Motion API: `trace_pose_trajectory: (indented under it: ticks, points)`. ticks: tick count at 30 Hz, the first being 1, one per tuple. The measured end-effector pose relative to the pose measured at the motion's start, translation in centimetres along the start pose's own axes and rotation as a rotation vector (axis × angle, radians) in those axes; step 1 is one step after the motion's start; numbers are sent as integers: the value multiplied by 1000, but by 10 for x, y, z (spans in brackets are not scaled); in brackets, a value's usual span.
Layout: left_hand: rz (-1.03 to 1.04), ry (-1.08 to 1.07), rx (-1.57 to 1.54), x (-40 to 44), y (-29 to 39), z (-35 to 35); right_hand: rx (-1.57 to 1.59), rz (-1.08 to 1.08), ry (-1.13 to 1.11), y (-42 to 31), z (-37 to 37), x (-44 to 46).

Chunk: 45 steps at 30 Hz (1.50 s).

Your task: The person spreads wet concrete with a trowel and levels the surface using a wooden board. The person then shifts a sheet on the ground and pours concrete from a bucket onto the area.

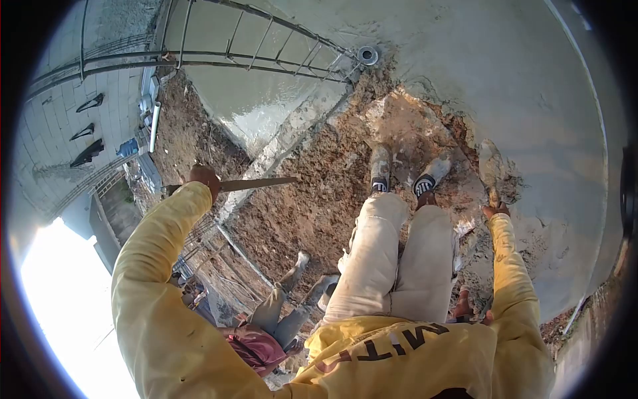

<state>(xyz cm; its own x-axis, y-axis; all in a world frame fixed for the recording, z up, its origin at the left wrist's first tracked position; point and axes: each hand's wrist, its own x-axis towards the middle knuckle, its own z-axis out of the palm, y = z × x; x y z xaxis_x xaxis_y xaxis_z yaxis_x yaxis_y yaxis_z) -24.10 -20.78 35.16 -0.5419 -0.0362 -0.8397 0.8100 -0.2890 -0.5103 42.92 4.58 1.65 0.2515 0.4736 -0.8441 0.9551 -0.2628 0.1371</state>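
Note:
My left hand (205,181) is wrapped round a long, narrow wooden stick (256,184), held out over the brown soil to the left of my legs. On the right, my right hand (496,211) grips the handle of a mortar-caked trowel (490,166). The trowel's blade lies at the edge of the smooth wet grey concrete (545,126), beside the rough soil. Mortar hides the exact outline of the blade.
Rebar frames (266,60) reach in from the upper left to a round pipe end (367,56). A concrete strip (292,133) crosses the soil (286,219). Two shoes stand on broken ground. Another person in a maroon top (256,349) is at the lower left.

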Motion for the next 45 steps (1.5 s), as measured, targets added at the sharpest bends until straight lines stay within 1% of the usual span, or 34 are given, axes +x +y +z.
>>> trace_pose_trajectory:
  ticks: [1, 2, 3, 5, 6, 9, 10, 12, 15, 16, 17, 19, 21, 22, 23, 24, 25, 26, 27, 28, 30, 31, 32, 33, 36, 39, 41, 43, 45]
  points:
    - [20, -133, -21, 23, 7, 0, -20, -9, -12, -5, 0, -6]
    - [-121, -109, -109, 68, 20, 30, -8, 8, -32, 10, 20, 20]
    - [163, -180, 100, 66, 22, 8, 27, 7, -46, 13, 23, 22]
    - [186, -43, 57, 87, 41, -4, 89, 12, -83, 19, 26, 16]
    - [200, 25, 36, 102, 50, -7, 128, 42, -48, 20, 29, 10]
    - [78, 274, 28, 152, 74, -10, 104, 163, -75, 30, 34, -4]
    - [111, 330, 55, 160, 68, -13, 77, 186, -82, 33, 35, -11]
    - [167, 382, 188, 133, 45, -49, 13, 223, -91, 39, 35, -28]
    - [198, 186, 83, 160, 18, -29, -7, 285, -50, 84, 73, -29]
    - [198, 143, 55, 172, 1, -13, -26, 327, -37, 103, 90, -25]
    - [265, 133, 33, 163, -15, -3, -50, 367, -24, 122, 108, -24]
    - [378, 18, -67, 205, -45, 80, -195, 236, 31, 147, 151, -33]
    - [430, -28, -94, 125, -66, 95, -158, 306, 49, 167, 177, -61]
    - [372, 0, -165, 125, -76, 144, -177, 368, 39, 157, 187, -85]
    - [372, -76, -176, 113, -85, 169, -3, 334, -13, 141, 187, -125]
    - [349, -112, -206, 113, -96, 209, -11, 350, 78, 152, 215, -133]
    - [353, -149, -220, 110, -110, 240, -1, 362, 36, 120, 209, -174]
    - [352, -127, -303, 106, -125, 272, 9, 358, 81, 123, 230, -190]
    - [342, -203, -272, 112, -135, 296, 18, 367, 76, 128, 250, -202]
    - [274, -214, -206, 107, -136, 297, 30, 367, 68, 121, 265, -218]
    - [398, -240, -34, 142, -137, 298, 61, 373, 69, 105, 290, -243]
    - [466, -253, 52, 163, -129, 292, 79, 382, 80, 77, 290, -265]
    - [477, -256, 117, 172, -108, 267, 115, 388, 70, 69, 297, -277]
    - [515, -273, 253, 216, -86, 271, 145, 394, 58, 66, 302, -288]
    - [555, -147, 372, 313, -12, 247, 143, 350, 32, 43, 317, -284]
    - [560, -3, 419, 406, 66, 217, 90, 348, 12, 22, 331, -253]
    - [553, 75, 446, 462, 116, 204, 116, 295, -39, 10, 332, -234]
    - [549, 135, 483, 518, 159, 195, 163, 450, -70, -13, 339, -215]
    - [530, 182, 525, 566, 195, 188, 176, 506, 131, 17, 413, -149]
